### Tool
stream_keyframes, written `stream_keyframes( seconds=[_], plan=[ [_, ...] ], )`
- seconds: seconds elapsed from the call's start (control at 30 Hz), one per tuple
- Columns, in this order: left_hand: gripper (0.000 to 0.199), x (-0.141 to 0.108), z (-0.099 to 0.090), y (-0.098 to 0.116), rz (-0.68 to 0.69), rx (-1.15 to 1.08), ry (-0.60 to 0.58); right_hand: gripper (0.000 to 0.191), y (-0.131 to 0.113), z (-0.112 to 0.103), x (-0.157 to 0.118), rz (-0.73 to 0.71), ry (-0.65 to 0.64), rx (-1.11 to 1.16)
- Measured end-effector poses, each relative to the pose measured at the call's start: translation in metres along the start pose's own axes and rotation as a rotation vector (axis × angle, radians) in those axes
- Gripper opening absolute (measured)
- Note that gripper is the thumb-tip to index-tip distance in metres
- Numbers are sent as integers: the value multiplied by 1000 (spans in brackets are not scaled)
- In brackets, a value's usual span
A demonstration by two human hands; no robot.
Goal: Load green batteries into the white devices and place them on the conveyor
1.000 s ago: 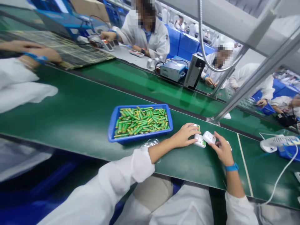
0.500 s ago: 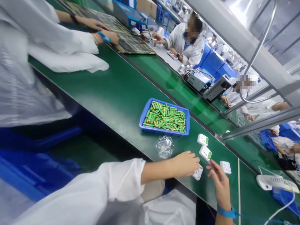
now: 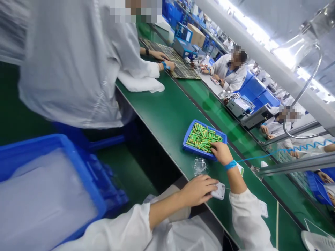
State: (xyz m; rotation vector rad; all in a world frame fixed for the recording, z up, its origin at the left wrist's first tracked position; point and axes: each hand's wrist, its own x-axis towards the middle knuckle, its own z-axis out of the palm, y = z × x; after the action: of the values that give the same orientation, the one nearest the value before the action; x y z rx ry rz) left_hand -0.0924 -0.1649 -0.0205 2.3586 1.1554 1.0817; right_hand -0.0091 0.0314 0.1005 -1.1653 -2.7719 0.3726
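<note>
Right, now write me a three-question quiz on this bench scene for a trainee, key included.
1. Which of the camera wearer's hands reaches into the blue tray of green cylinders?
2. True or false: the wearer's left hand is touching a white device.
3. Where does the crumpled clear plastic lie?
A) inside the tray
B) on the green work surface, outside the tray
C) on top of the white device

Key: 1. The right hand, which has a blue band at its wrist. 2. True; its fingers lie on the device. 3. B.
</note>
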Motion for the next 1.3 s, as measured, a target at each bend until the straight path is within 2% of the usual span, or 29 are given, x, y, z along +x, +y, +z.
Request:
stream_keyframes(
  seconds=[0.2,0.37,0.47,0.57,0.73,0.83,1.03,1.17,1.3],
  plan=[
    [34,4,-3,-2,10,-3,6,22,13,4,-1,33,105,44],
    [33,3,-3,-2,7,4,14,24,22,-3,-34,45,250,186],
    [34,3,-3,1,-13,15,11,30,23,-2,-74,68,338,429],
    [37,2,-2,2,-26,21,19,33,23,6,-129,181,402,593],
    [34,1,1,4,-35,35,13,30,16,32,-225,341,496,513],
    [30,1,0,5,-30,47,10,26,5,52,-257,345,519,413],
    [27,2,-2,7,-21,77,36,26,-9,81,-263,335,604,378],
    [26,2,-3,9,-41,74,31,24,-8,85,-263,402,670,398],
    [26,3,-5,11,-47,91,23,25,-7,86,-265,390,634,425]
  ],
)
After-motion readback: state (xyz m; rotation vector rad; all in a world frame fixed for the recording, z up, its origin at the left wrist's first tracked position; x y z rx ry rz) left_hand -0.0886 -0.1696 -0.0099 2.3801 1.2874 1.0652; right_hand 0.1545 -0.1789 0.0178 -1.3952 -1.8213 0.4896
